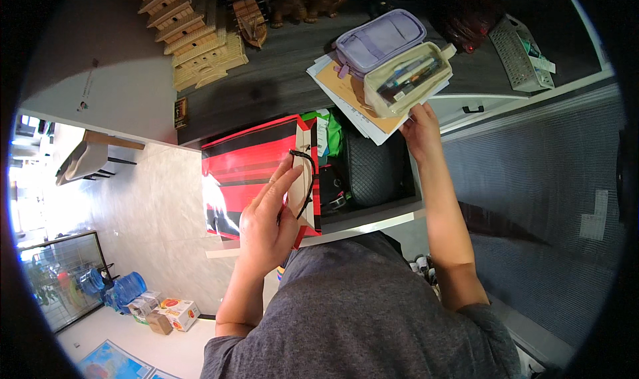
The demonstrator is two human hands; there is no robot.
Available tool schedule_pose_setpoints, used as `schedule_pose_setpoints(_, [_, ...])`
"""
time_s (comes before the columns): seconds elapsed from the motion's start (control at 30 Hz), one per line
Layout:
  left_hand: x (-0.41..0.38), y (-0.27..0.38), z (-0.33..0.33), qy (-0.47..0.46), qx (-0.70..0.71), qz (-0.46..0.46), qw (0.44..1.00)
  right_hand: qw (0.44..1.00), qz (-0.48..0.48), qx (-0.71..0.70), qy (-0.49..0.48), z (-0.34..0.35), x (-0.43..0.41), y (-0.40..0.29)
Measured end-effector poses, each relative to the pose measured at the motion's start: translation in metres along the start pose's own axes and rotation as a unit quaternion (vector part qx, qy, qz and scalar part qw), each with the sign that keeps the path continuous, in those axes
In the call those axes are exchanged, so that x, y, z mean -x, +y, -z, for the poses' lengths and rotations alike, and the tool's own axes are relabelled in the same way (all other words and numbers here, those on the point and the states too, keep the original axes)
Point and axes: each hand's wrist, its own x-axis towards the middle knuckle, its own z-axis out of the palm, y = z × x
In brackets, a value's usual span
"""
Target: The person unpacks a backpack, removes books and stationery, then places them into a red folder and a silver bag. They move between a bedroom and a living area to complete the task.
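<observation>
My left hand point(267, 224) lies along the open end of a glossy red-and-black striped paper bag point(249, 164), gripping it near the black cord handle point(312, 179). The bag rests on its side across the left part of an open drawer point(369, 222). My right hand point(423, 132) holds the near corner of a stack of papers point(344, 99) with a brown sheet or envelope on it. On the stack sit a purple zip pencil case point(382, 39) and a cream pencil case point(409, 79) with pens behind a clear window. My right fingertips are partly hidden.
Inside the drawer are a black quilted case point(374, 167) and a green bag point(334, 132). The dark cabinet top point(279, 64) carries a wooden building model point(204, 49), a wooden ship model point(249, 19) and a grey perforated basket point(516, 54). A ribbed panel point(524, 169) stands at right.
</observation>
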Motion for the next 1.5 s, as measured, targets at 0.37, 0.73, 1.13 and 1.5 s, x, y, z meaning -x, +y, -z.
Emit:
schedule_pose_setpoints(0.37, [0.002, 0.001, 0.000, -0.019, 0.003, -0.003, 1.000, 0.999, 0.032, -0.025, -0.016, -0.019, -0.002, 0.002])
schedule_pose_setpoints(0.73, [0.007, -0.005, 0.005, -0.001, 0.020, -0.008, 1.000, 0.999, 0.028, 0.011, -0.018, -0.038, 0.016, 0.002])
schedule_pose_setpoints(1.13, [0.017, -0.005, 0.018, -0.001, 0.076, 0.011, 0.997, 0.996, -0.083, -0.007, 0.016, -0.023, -0.056, -0.023])
schedule_pose_setpoints(1.5, [0.017, -0.008, 0.032, 0.036, 0.097, 0.008, 0.995, 0.998, -0.053, 0.014, 0.019, -0.036, 0.058, -0.091])
